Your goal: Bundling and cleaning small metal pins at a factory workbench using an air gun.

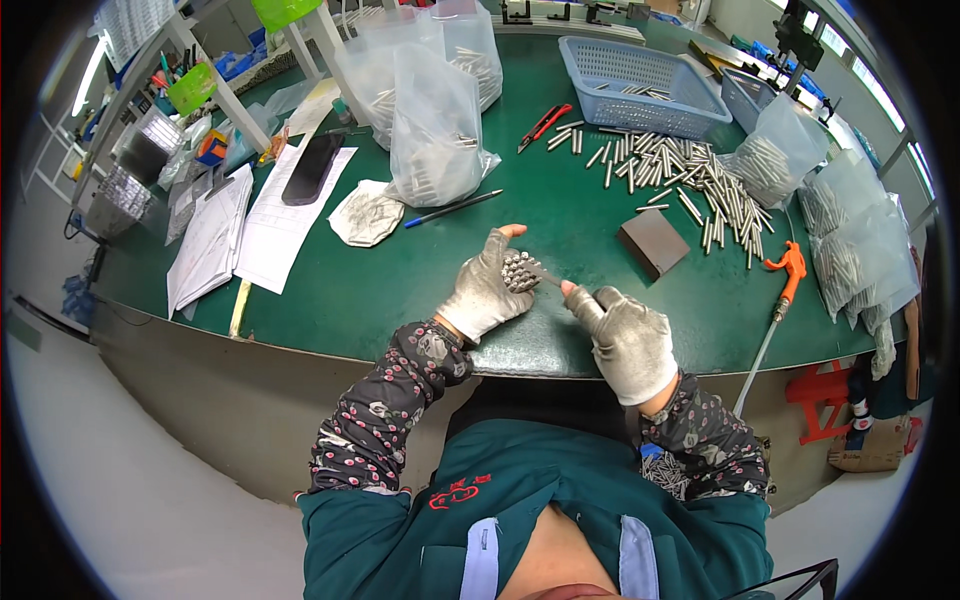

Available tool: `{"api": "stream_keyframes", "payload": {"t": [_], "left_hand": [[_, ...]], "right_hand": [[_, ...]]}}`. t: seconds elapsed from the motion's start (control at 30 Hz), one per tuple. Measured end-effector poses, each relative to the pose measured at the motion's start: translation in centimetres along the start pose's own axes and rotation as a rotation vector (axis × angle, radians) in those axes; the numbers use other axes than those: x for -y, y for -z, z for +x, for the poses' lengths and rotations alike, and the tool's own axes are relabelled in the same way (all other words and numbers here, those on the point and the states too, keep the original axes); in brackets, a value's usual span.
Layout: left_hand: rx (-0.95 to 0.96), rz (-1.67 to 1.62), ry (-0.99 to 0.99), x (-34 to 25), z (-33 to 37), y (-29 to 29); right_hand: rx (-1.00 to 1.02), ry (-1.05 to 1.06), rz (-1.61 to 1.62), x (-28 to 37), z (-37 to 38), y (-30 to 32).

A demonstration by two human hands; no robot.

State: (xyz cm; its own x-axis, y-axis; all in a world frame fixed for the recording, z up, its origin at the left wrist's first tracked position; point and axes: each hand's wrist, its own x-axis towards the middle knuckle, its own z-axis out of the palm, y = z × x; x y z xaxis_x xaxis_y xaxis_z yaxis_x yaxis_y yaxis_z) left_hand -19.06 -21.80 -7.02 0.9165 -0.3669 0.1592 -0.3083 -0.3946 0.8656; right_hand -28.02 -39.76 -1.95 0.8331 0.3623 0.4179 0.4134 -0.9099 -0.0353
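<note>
My left hand (487, 290), in a whitish work glove with bare fingertips, is closed round a bundle of metal pins (520, 270), their round ends facing up. Just right of it, my right hand (628, 338), in a similar soiled glove, pinches a thin grey metal strip (545, 274). The strip's tip reaches the pin ends; its exact kind is too small to tell. Both hands are above the front edge of the green table (400, 310). A dark rectangular block (653, 243) lies beyond my right hand.
Loose metal pins (690, 175) spread before a blue basket (640, 85). Filled plastic bags (435, 130) stand at the back, more bags (860, 245) at right. An orange air gun (790, 262), red cutter (545, 127), pen (452, 209), cloth (366, 213), phone (313, 168) and papers (285, 235) lie around.
</note>
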Motion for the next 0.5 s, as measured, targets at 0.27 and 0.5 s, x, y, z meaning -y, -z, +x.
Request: {"api": "stream_keyframes", "payload": {"t": [0.27, 0.5], "left_hand": [[0.008, 0.020, -0.013, 0.1, 0.2, 0.1], [0.028, -0.018, -0.018, 0.4, 0.3, 0.0]], "right_hand": [[0.048, 0.027, -0.006, -0.1, 0.2, -1.3], [0.021, -0.067, 0.129, -0.4, 0.7, -0.4]]}}
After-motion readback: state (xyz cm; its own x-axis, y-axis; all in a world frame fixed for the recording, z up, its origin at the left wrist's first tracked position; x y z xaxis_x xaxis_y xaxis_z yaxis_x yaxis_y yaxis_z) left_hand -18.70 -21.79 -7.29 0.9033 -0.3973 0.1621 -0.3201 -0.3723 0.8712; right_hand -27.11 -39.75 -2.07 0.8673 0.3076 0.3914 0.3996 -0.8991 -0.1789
